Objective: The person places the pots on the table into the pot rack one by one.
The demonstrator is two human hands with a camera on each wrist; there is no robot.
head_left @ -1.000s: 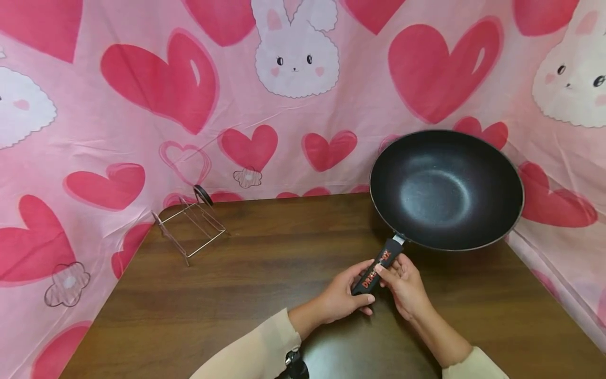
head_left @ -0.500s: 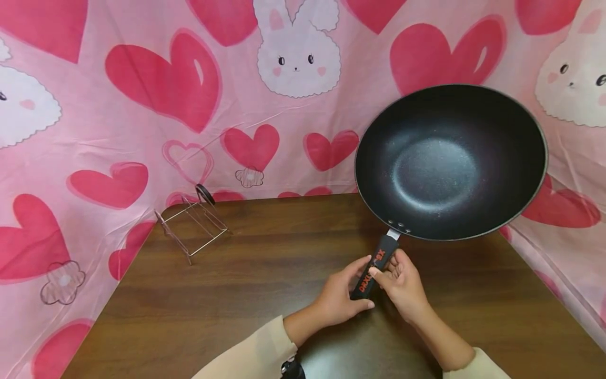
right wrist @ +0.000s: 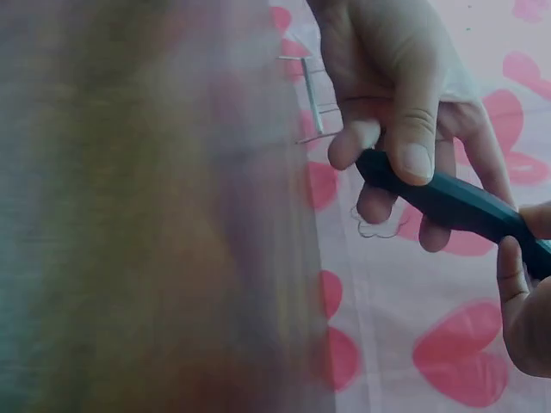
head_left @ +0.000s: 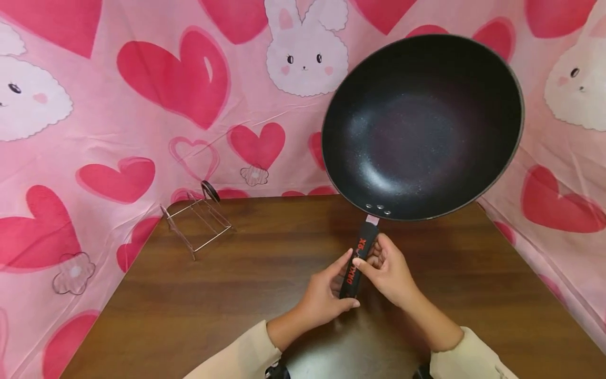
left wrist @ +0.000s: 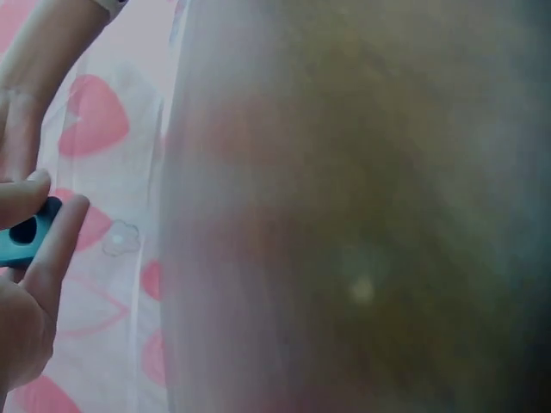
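A large black wok [head_left: 416,137] is held up above the far right of the table, tilted so its dark inside faces me. Its black handle [head_left: 363,237], with red lettering, slants down between both hands. The left hand [head_left: 322,295] holds the handle's lower end, thumb below and index finger along its left side. From the right, the right hand [head_left: 390,273] grips the handle higher up, thumb across the lettering and fingers curled behind. In the right wrist view the handle [right wrist: 465,206] lies across the fingers of both hands; the left wrist view shows only its end [left wrist: 26,232].
A small wire rack [head_left: 196,223] with a black round piece [head_left: 210,190] stands at the table's back left corner. The brown wooden table [head_left: 227,284] is backed by a pink cloth [head_left: 293,137] printed with hearts and rabbits.
The wok has risen and tilted more upright, its inside turning toward me, and has swung left in the last half second. Both hands keep hold of the handle and have shifted slightly left.
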